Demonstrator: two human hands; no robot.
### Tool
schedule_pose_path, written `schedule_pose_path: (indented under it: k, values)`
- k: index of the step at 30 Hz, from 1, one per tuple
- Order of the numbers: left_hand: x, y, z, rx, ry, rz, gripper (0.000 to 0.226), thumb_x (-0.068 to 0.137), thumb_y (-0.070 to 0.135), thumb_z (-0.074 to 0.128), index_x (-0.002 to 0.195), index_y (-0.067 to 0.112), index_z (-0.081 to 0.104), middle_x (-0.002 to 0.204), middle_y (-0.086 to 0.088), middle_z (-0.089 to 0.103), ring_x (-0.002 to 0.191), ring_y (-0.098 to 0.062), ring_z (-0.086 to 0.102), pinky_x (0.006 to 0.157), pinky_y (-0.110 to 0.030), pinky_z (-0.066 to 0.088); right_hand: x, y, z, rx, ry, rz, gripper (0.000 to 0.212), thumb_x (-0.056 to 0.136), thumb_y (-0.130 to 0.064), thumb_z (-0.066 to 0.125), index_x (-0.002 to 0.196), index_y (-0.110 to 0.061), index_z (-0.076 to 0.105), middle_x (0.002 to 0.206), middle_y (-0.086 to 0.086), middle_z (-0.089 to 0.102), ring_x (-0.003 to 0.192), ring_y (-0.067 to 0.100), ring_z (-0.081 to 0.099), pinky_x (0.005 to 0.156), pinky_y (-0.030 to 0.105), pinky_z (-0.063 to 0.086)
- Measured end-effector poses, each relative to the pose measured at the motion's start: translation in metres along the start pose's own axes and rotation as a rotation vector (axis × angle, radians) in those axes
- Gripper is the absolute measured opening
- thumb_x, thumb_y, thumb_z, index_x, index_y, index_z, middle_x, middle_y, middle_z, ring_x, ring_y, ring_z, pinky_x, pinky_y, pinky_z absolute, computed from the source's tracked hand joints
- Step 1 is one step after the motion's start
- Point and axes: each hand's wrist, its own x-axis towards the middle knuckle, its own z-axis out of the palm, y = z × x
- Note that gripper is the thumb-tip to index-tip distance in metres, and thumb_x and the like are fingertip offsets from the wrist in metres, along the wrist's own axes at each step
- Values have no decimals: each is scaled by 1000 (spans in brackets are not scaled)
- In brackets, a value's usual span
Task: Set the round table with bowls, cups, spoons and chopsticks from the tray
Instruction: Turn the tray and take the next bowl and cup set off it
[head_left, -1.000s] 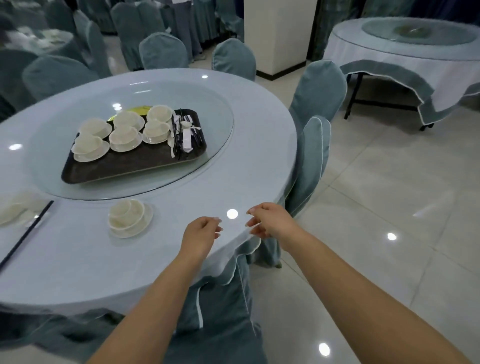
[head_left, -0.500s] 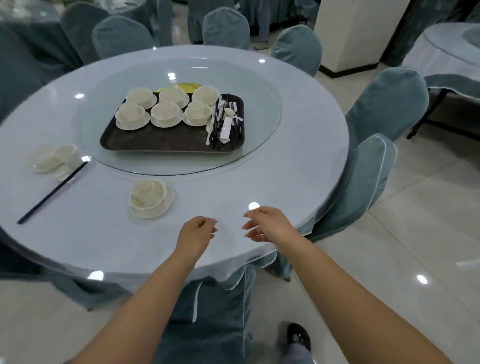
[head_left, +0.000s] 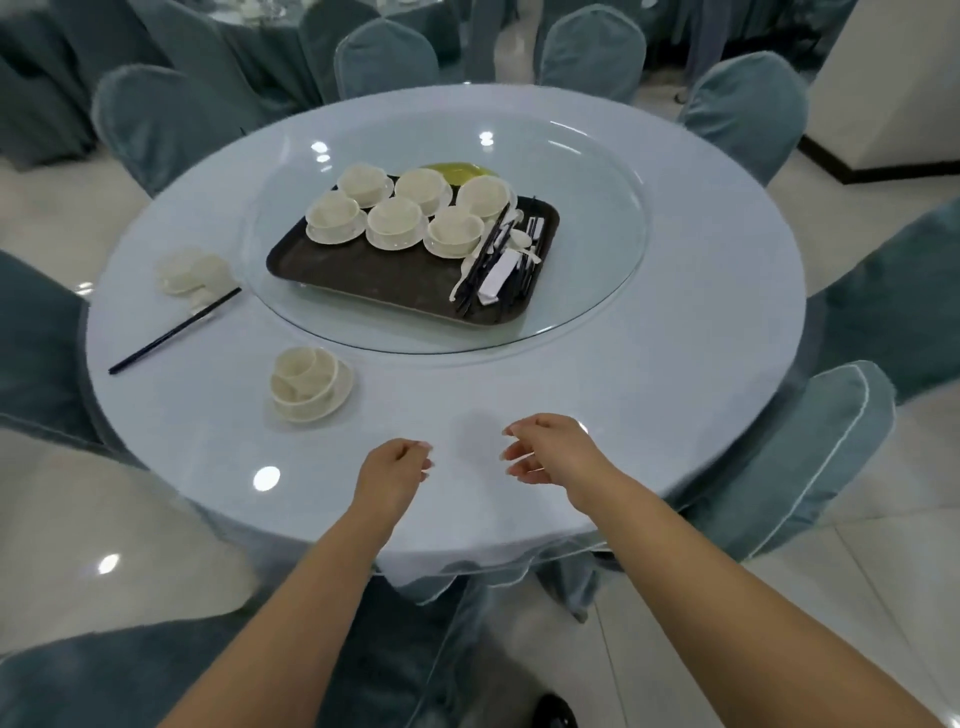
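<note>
A dark tray (head_left: 363, 275) lies on the glass turntable (head_left: 597, 218) of the round table (head_left: 649, 415). On it stand several cream bowl-and-cup sets (head_left: 395, 221); black chopsticks and white spoons (head_left: 498, 260) lie at its right end. One bowl with a cup (head_left: 309, 382) sits on the cloth near the front left. Another set (head_left: 192, 273) with black chopsticks (head_left: 174, 332) lies at the far left. My left hand (head_left: 392, 470) and my right hand (head_left: 553, 449) hover over the near edge, fingers loosely curled, holding nothing.
Blue-covered chairs ring the table: one at the right (head_left: 810, 457), one at the near left (head_left: 41, 343), several at the back (head_left: 387, 57). A yellow patch (head_left: 457, 171) shows behind the tray. Tiled floor (head_left: 857, 597) lies to the right.
The view has swung left and closer over the table, so the tray sits more centred. Both hands have moved from the table's edge to above the cloth, still holding nothing.
</note>
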Motion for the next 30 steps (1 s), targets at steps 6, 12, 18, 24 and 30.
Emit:
schedule_pose_path:
  k: [6, 12, 18, 24, 30]
  values:
    - [9, 6, -6, 10, 112, -24, 17, 95, 23, 56, 95, 11, 67, 89, -2, 69, 80, -13, 63, 66, -23, 45, 20, -15, -13, -17, -28, 6, 17, 94, -14, 53, 100, -5, 66, 79, 10, 69, 57, 20, 63, 55, 24, 54]
    - [41, 2, -40, 98, 234, -78, 22, 94, 26, 55, 96, 8, 67, 92, -4, 67, 91, -26, 63, 81, -37, 49, 51, -31, 2, -55, -94, 17, 16, 93, -14, 53, 97, -6, 66, 78, 9, 69, 54, 18, 64, 58, 26, 54]
    - [96, -14, -88, 146, 396, -159, 26, 94, 23, 53, 112, 6, 62, 101, -5, 64, 95, -26, 58, 80, -35, 42, 107, -51, 34, -120, -89, 4, 16, 94, -14, 52, 95, -8, 66, 84, 9, 69, 56, 18, 66, 56, 25, 55]
    - [149, -27, -125, 101, 399, -251, 56, 92, 22, 57, 143, 8, 38, 138, -17, 50, 124, -35, 50, 90, -37, 40, 168, -61, 88, -432, -144, -77, 39, 96, -18, 48, 135, -16, 51, 128, -2, 55, 96, 20, 66, 87, 33, 54]
    - [186, -31, -151, 105, 277, -300, 70, 91, 19, 58, 152, 11, 25, 151, -13, 37, 135, -31, 40, 106, -40, 37, 214, -79, 124, -1157, -194, -135, 54, 97, -25, 38, 149, -19, 24, 148, 1, 40, 96, 26, 65, 86, 36, 52]
